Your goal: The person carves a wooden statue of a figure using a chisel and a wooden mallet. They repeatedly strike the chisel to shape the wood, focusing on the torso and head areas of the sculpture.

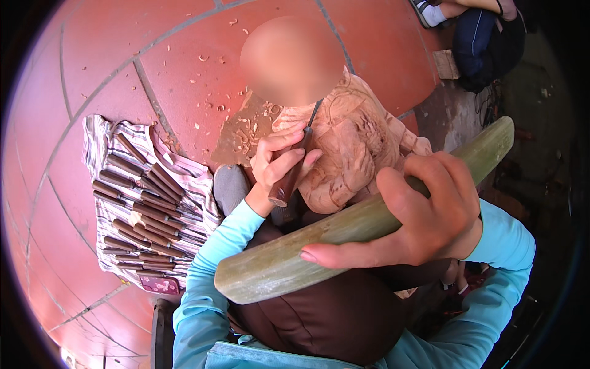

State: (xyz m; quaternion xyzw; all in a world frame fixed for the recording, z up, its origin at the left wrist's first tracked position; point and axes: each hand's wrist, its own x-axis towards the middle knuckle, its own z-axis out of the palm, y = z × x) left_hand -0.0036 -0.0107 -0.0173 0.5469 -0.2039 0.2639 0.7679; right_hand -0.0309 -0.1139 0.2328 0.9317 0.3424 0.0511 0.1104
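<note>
In my left hand (279, 157) is a carving chisel (287, 180). My fingers close around its brown wooden handle, and its thin dark blade points up and away, its tip at the carving. The reddish-brown wooden figure carving (359, 138), with folds cut into it, lies in front of my knees; a blurred patch covers its far end. My right hand (430, 209) grips a long, greenish wooden club (295, 252) near its middle. The club slants across my lap, from low on the left to high on the right, apart from the chisel.
On the left, a striped cloth (101, 147) bears several brown-handled chisels (157, 212) and a small dark pink case (160, 284). Wood shavings (249, 135) lie about the red tiled floor (184, 67). Far right, another person (482, 43) sits near a small wooden block (446, 64).
</note>
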